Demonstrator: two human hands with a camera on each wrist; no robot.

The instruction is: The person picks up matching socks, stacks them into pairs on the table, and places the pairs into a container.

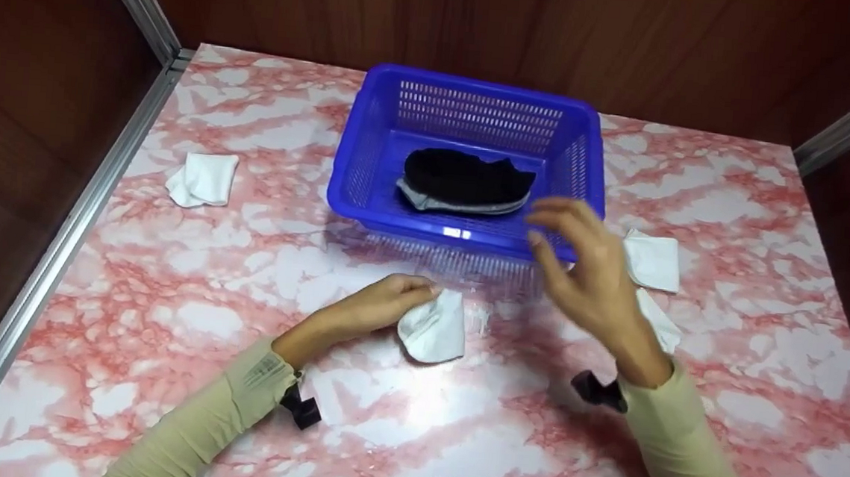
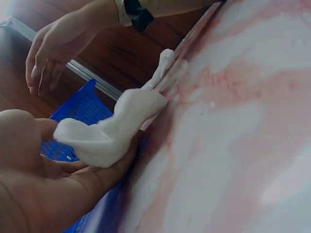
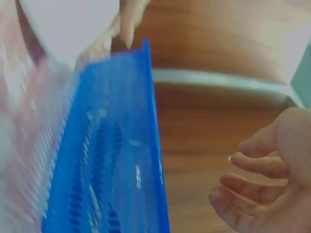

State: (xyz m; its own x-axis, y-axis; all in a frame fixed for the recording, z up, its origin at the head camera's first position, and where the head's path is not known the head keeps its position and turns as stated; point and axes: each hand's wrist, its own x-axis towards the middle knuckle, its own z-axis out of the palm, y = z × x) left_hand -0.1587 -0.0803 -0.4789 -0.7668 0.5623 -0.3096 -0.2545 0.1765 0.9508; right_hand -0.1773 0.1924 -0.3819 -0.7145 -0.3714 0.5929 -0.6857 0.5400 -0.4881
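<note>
In the head view, the left hand (image 1: 383, 303) comes in from the lower left and pinches a folded white cloth (image 1: 435, 333) near the middle of the frame, just below the blue basket (image 1: 396, 224). The right hand (image 1: 591, 276) comes up from the lower right, by the basket's near right corner, with its fingers a bit bent, spread wide and holding nothing. Only the head view shows the black cloth (image 1: 466, 178) on a grey one (image 1: 465, 206) inside the basket. The left wrist view shows the white cloth puffy and bent, with fingers under it. The right wrist view shows the right palm at the lower right, apart from the basket
</note>
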